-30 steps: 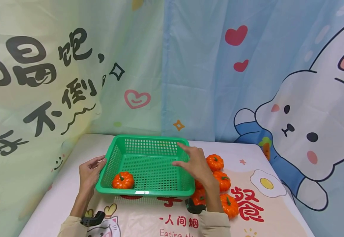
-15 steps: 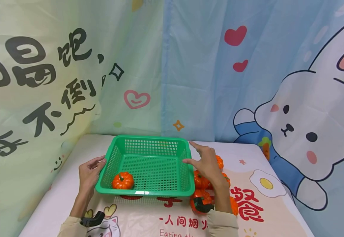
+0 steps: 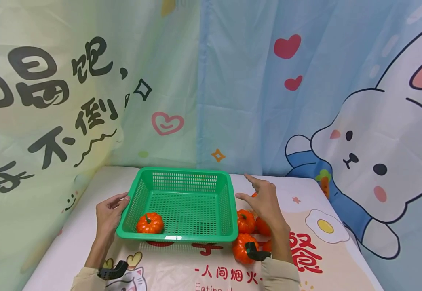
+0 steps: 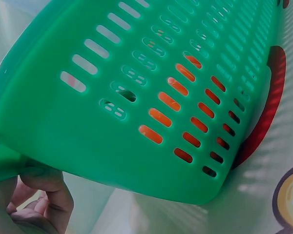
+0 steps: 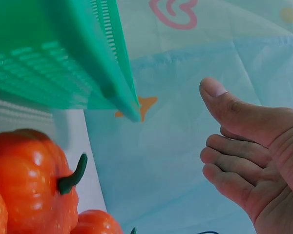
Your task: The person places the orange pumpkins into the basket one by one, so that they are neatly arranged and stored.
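A green plastic basket [image 3: 185,238] with slotted walls sits on the table, one small orange pumpkin [image 3: 150,223] in its near left corner. My left hand [image 3: 109,214] pinches the basket's left rim; in the left wrist view its curled fingers [image 4: 58,200] grip just under that rim. To the right of the basket, my right hand [image 3: 267,202] hovers with thumb and index finger spread, holding nothing. Beneath and beside it are several orange pumpkins [image 3: 245,247] with green stems, partly hidden by the hand and forearm. In the right wrist view a pumpkin [image 5: 29,185] lies below the basket rim.
A printed cloth with red lettering [image 3: 229,273] covers the table [image 3: 94,182]. Behind it hangs a patterned curtain [image 3: 233,101] with hearts and a rabbit. Each wrist wears a black camera strap [image 3: 113,270].
My right hand has moved right, from over the basket's right side to outside it, above the pumpkins. The left hand keeps its hold on the rim.
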Demonstrator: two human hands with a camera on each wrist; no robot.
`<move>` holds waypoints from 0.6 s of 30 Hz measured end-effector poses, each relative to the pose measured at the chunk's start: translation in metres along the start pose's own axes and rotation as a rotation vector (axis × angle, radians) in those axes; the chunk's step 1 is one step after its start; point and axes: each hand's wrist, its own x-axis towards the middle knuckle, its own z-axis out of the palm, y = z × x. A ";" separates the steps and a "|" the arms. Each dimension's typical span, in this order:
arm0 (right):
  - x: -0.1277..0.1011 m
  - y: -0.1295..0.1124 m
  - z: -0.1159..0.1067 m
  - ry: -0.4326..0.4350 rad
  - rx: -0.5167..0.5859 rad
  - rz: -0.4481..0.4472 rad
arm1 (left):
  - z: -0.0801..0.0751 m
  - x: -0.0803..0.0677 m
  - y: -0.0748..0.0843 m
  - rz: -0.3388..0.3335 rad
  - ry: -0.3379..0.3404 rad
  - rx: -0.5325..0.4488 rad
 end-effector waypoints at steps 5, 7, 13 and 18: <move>0.000 0.010 -0.003 0.011 -0.010 0.024 | 0.000 0.000 0.000 0.000 0.002 0.000; 0.000 0.014 -0.004 0.009 -0.024 0.035 | 0.000 -0.001 0.001 -0.001 0.004 0.006; 0.000 0.026 -0.006 -0.009 -0.050 0.072 | 0.000 -0.001 0.001 0.000 0.007 0.017; 0.000 0.034 -0.005 -0.033 -0.065 0.123 | 0.000 -0.001 0.001 -0.004 0.003 0.020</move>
